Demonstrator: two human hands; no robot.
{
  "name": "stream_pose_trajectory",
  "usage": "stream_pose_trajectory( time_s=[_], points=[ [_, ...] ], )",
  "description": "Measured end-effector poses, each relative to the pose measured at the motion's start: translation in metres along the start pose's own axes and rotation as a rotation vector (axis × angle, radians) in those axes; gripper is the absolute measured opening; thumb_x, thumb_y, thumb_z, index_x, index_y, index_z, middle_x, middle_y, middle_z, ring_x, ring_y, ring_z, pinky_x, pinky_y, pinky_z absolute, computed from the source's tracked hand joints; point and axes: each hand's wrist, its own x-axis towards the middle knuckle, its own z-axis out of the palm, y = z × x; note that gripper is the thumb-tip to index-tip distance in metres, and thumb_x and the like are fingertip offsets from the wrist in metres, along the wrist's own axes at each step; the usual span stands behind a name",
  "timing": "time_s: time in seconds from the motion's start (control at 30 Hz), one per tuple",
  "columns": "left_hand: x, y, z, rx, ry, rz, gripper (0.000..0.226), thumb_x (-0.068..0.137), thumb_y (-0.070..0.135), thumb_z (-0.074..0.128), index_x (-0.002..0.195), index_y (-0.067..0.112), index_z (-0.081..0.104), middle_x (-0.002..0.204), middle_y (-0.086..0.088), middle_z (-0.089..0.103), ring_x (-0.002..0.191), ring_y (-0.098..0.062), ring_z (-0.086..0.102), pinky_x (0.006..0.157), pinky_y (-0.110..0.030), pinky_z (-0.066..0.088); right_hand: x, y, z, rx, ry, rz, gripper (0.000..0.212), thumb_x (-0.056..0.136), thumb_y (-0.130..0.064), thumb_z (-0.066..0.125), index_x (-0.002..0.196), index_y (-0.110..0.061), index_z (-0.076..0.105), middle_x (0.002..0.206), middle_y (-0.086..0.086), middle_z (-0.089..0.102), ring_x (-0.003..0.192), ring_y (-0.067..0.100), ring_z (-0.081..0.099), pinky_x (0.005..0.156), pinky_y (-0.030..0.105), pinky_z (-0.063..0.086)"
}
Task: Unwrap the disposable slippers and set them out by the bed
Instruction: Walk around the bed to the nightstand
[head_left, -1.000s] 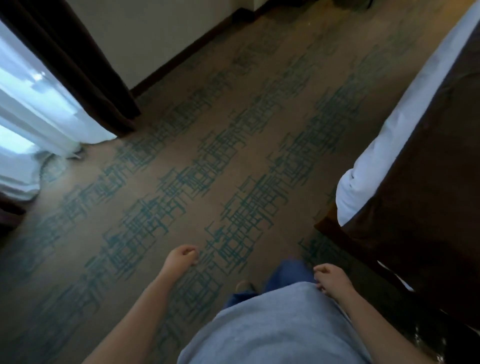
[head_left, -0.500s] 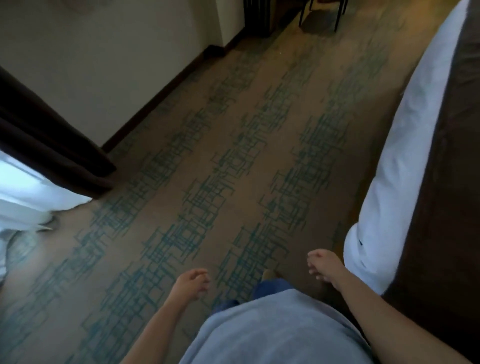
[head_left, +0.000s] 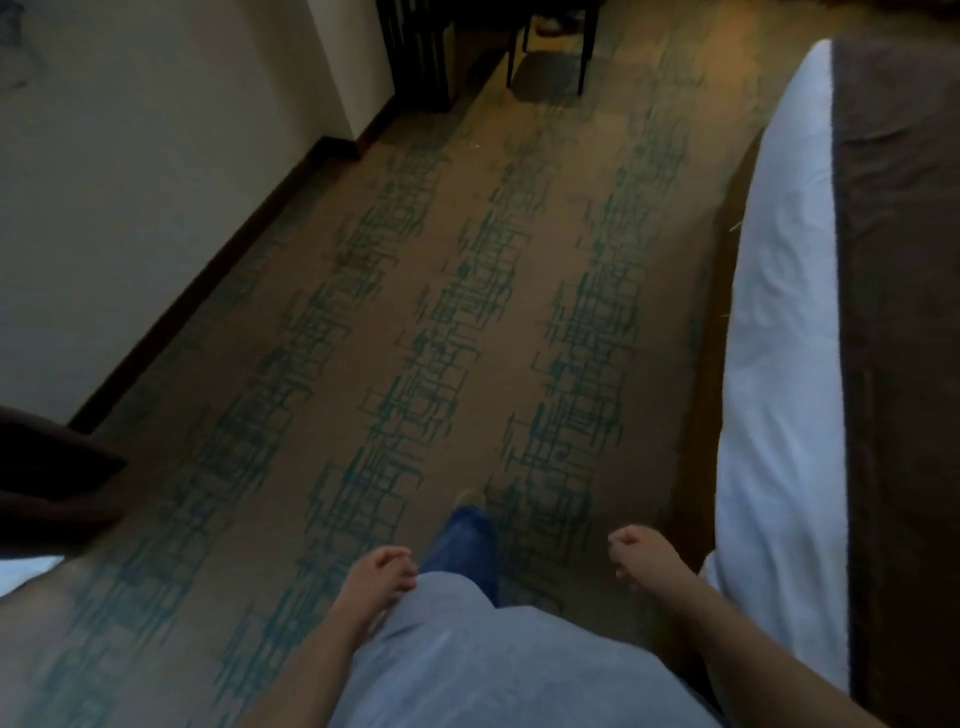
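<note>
Both hands are hanging in front of the person with nothing in them: the left hand (head_left: 382, 574) is resting loosely curled against the hem of a grey shirt (head_left: 467, 660), and the right hand (head_left: 641, 556) is hovering just beside the bed (head_left: 779, 364), its fingers (head_left: 623, 543) loosely curled round nothing. No slippers are showing anywhere in view, so I cannot tell where they are. One leg in blue jeans (head_left: 465, 545) is reaching ahead, a tan shoe (head_left: 470, 500) touching the carpet (head_left: 415, 312), which is brown with bands of teal scribble running away down the room. Along the person's right the bed is lying with white linen hanging down its side and a dark brown cover (head_left: 904, 312) over the top. On the left a pale wall (head_left: 130, 182) with a dark skirting board is running alongside, with a dark curtain (head_left: 47, 478) at the near edge. Far ahead, dark chair legs (head_left: 550, 57) are standing on the carpet.
</note>
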Motion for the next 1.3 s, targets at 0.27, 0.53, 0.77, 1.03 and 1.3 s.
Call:
stream_pose_trajectory(
  time_s=[0.27, 0.53, 0.77, 1.03, 1.3],
  points=[
    [0.12, 0.207, -0.025, 0.255, -0.121, 0.15, 0.012, 0.09, 0.01, 0.051, 0.1, 0.012, 0.056, 0.086, -0.005, 0.063, 0.065, -0.011, 0.058, 0.053, -0.022, 0.038, 0.051, -0.078, -0.005, 0.192, 0.183, 0.145, 0.015, 0.086, -0.01, 0.054, 0.095, -0.007, 0.066, 0.084, 0.01, 0.064, 0.076, 0.023, 0.06, 0.067, 0.031, 0.046],
    [0.194, 0.353, 0.023, 0.243, -0.179, 0.247, 0.011, 0.088, 0.008, 0.052, 0.088, 0.018, 0.057, 0.079, 0.002, 0.063, 0.068, -0.013, 0.06, 0.051, -0.022, 0.038, 0.124, -0.139, -0.059, 0.344, 0.222, 0.263, 0.013, 0.087, -0.014, 0.05, 0.088, -0.01, 0.062, 0.087, 0.013, 0.062, 0.074, 0.021, 0.055, 0.064, 0.028, 0.042],
    [0.254, 0.404, 0.081, 0.349, -0.215, 0.075, 0.014, 0.09, 0.008, 0.049, 0.102, 0.01, 0.057, 0.08, 0.0, 0.063, 0.066, -0.015, 0.059, 0.053, -0.024, 0.039, 0.225, -0.199, -0.198, 0.312, 0.206, 0.238, 0.016, 0.082, -0.008, 0.047, 0.078, -0.006, 0.062, 0.066, 0.01, 0.054, 0.056, 0.021, 0.045, 0.049, 0.025, 0.034],
    [0.3, 0.526, 0.162, 0.166, -0.128, 0.031, 0.014, 0.088, 0.0, 0.049, 0.099, 0.006, 0.055, 0.076, -0.007, 0.06, 0.062, -0.019, 0.055, 0.05, -0.024, 0.038, 0.318, -0.299, -0.379, 0.205, 0.164, 0.143, 0.015, 0.094, -0.017, 0.047, 0.105, -0.014, 0.054, 0.085, 0.002, 0.055, 0.078, 0.017, 0.057, 0.059, 0.024, 0.045],
    [0.395, 0.653, 0.202, 0.199, -0.205, 0.047, 0.014, 0.09, -0.002, 0.044, 0.099, 0.001, 0.053, 0.075, -0.01, 0.057, 0.062, -0.019, 0.054, 0.04, -0.008, 0.043, 0.42, -0.383, -0.451, 0.272, 0.155, 0.183, 0.015, 0.094, -0.017, 0.045, 0.106, -0.015, 0.055, 0.084, 0.006, 0.059, 0.066, 0.017, 0.054, 0.051, 0.025, 0.041]
  ],
)
